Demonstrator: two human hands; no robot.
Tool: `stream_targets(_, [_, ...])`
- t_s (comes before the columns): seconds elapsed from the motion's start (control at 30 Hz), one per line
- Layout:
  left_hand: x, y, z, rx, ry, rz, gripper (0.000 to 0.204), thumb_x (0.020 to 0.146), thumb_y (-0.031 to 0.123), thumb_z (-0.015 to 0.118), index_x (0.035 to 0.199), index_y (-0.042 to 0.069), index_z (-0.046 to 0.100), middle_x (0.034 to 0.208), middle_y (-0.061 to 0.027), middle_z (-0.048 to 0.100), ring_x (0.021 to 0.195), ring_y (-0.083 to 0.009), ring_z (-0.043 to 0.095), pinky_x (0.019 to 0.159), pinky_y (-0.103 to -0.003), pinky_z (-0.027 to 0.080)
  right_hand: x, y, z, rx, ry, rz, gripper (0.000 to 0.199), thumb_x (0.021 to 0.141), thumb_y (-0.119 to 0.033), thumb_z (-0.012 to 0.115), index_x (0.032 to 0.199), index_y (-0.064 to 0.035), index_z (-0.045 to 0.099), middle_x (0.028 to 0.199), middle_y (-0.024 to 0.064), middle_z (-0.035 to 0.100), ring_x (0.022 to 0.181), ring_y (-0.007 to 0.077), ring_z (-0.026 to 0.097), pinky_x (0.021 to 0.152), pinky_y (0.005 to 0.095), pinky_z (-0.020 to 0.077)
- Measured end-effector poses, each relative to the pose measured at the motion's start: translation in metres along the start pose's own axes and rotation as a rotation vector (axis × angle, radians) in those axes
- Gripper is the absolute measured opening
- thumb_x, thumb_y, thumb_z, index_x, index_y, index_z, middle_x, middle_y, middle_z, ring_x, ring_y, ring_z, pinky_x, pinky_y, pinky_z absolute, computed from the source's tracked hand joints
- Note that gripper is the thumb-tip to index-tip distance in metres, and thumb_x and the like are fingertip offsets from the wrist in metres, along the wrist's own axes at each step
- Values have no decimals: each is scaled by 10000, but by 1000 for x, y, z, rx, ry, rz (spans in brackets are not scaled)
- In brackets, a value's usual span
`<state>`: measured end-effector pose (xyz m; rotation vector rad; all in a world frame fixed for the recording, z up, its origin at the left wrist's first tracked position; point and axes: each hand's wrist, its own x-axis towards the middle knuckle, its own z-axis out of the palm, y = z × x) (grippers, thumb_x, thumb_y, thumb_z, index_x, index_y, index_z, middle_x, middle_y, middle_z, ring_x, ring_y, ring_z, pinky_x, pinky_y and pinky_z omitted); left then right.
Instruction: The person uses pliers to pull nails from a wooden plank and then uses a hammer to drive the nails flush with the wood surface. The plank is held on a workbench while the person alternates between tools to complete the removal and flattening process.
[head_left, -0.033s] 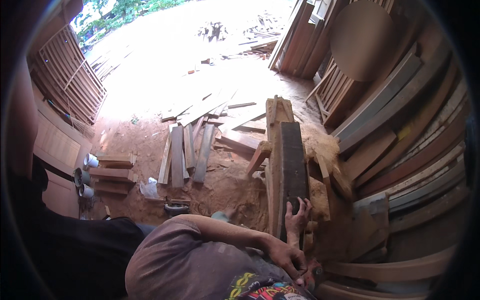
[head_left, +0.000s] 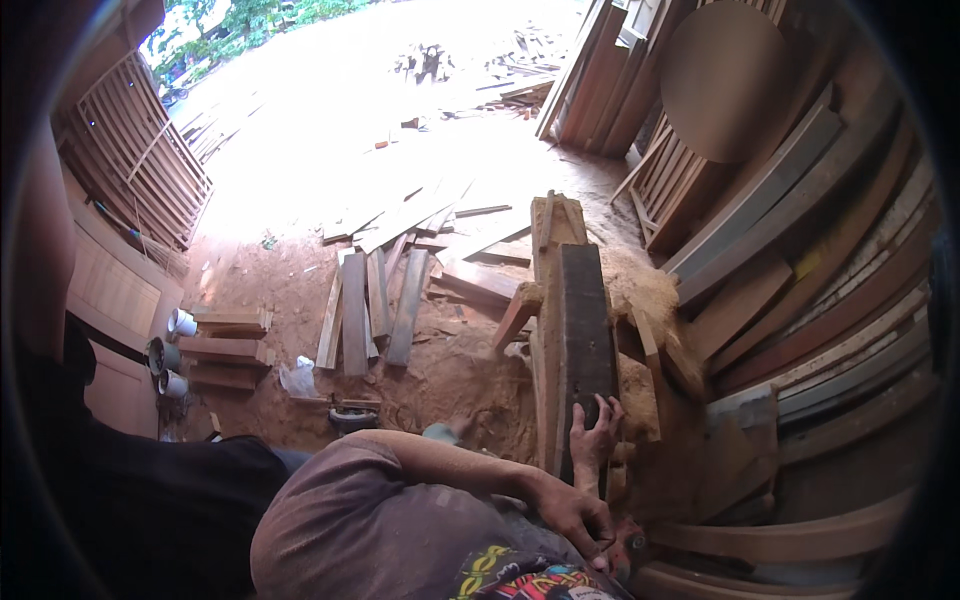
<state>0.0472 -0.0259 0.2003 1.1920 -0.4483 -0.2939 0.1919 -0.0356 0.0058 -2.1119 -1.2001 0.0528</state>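
A long dark timber beam [head_left: 585,320] lies lengthwise in front of me on a lighter wooden support [head_left: 548,400]. My right hand [head_left: 597,432] rests on the beam's near end, thumb and fingers apart and bent over the wood. Nearer to me, my left hand [head_left: 578,518] crosses over my right forearm with its fingers curled. What it holds, if anything, is hidden. Just right of the left hand, a red tool [head_left: 628,542] shows only in part.
Loose planks [head_left: 355,310] lie on the earth floor ahead. Stacked wood blocks [head_left: 225,350] and white pots [head_left: 182,321] stand at left. Long boards [head_left: 830,390] lean along the right. Close at left is another person in a black shirt [head_left: 150,500]. Sawdust [head_left: 640,290] lies beside the beam.
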Motion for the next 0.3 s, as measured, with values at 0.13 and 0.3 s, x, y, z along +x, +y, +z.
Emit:
stream_targets(0.13, [-1, 4, -4, -1, -8, 27, 404, 1082, 369, 734, 882, 23, 671, 786, 9, 629, 791, -94, 570, 733, -319, 461, 1, 6, 7, 29, -8, 26, 523, 958, -435, 792, 1379, -156, 654, 1502, 153, 544, 1382, 392, 563, 1096, 563, 485])
stream_targets(0.3, [-2, 0, -3, -19, 2, 44, 392, 1075, 379, 740, 917, 23, 688, 801, 3, 631, 811, -103, 577, 744, -328, 468, 1, 5, 7, 24, -3, 23, 546, 949, -441, 808, 1385, -153, 650, 1510, 147, 542, 1399, 391, 553, 1101, 566, 483])
